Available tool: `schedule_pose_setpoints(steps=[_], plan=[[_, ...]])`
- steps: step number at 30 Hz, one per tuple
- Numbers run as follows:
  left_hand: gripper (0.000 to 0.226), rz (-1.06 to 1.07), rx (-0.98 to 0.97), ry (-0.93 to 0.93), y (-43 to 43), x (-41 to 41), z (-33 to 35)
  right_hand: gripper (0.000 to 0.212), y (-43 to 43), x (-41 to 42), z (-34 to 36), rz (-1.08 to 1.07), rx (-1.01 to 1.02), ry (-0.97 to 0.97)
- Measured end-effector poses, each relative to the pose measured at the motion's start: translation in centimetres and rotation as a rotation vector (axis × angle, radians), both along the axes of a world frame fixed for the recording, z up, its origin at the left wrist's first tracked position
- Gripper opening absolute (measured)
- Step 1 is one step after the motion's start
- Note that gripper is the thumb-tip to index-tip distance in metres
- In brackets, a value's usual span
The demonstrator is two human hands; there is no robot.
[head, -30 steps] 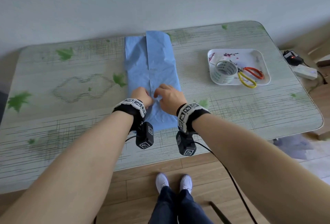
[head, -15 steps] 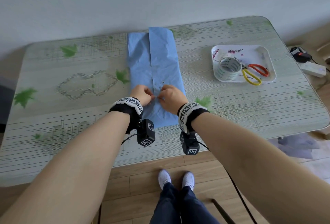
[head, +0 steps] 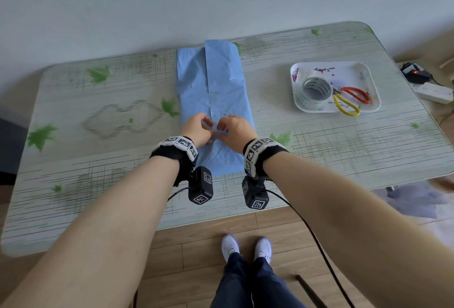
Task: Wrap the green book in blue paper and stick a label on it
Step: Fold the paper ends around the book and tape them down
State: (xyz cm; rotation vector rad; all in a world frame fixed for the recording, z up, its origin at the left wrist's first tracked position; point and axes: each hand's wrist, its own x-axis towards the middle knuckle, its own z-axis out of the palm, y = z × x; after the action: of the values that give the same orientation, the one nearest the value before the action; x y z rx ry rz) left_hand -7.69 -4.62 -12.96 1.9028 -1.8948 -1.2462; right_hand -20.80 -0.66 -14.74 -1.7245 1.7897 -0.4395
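Fingers (head: pixel 207 121) of the left hand (head: pixel 196 132) are curling toward those of the right hand (head: pixel 237 133), and the tips are almost meeting just over the overlap seam of the blue paper (head: pixel 226 81). Both sets are bending tightly, as if pinching something small between them. Whether that is the flap's edge, a scrap of clear tape or nothing at all, I cannot tell; the spot is tiny and knuckles are partly hiding it.

The paper is lying as a long folded band running away from the person across the counter (head: pixel 98 160), with the right flap overlapping the left. The green book is not showing anywhere. It is presumably sitting inside the band, perhaps beneath the hands, though no outline is giving it away.

The sheet is looking thin, light and already creased, so it is likely to tear or spring open under a hard pull. Taking it by the flap edge close to the seam and pressing it down looks safest, with the stiff book probably serving as backing. The loose far end is offering no support.

Well apart on the right, a white tray (head: pixel 329 63) is holding a tape roll (head: pixel 304 101) and scissors (head: pixel 350 101). No label is showing.
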Motion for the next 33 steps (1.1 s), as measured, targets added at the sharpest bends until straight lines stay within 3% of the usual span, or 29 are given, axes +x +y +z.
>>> schedule_pose_setpoints(steps=[3,6,10,14,19,23,26,33], plan=[[0.030,-0.019,-0.040,-0.063,0.1,0.5,-0.3,0.019,0.1,0.5,-0.1,0.023,-0.009,0.033],[0.008,-0.065,-0.023,-0.138,0.6,0.6,-0.1,0.018,0.2,0.5,-0.1,0.074,-0.005,0.085],[0.020,-0.111,-0.007,-0.181,1.1,0.1,-0.1,0.023,0.7,-0.2,0.7,0.055,-0.010,0.096],[0.016,-0.159,-0.045,-0.233,1.4,-2.2,1.1,0.025,0.5,-1.6,1.7,0.016,0.016,0.173],[0.019,-0.172,-0.078,-0.263,1.8,-3.7,2.0,0.053,0.0,-1.5,2.8,-0.016,0.034,0.303],[0.036,-0.128,-0.072,-0.291,2.2,-3.7,1.3,0.030,-0.3,-2.3,2.7,0.078,0.138,0.294],[0.025,-0.183,-0.063,-0.304,2.6,-3.7,0.8,0.027,0.0,-4.0,2.3,0.070,0.205,0.180],[0.022,-0.191,-0.089,-0.336,2.6,-4.8,2.3,0.019,0.8,-4.9,2.1,0.063,0.056,0.121]])
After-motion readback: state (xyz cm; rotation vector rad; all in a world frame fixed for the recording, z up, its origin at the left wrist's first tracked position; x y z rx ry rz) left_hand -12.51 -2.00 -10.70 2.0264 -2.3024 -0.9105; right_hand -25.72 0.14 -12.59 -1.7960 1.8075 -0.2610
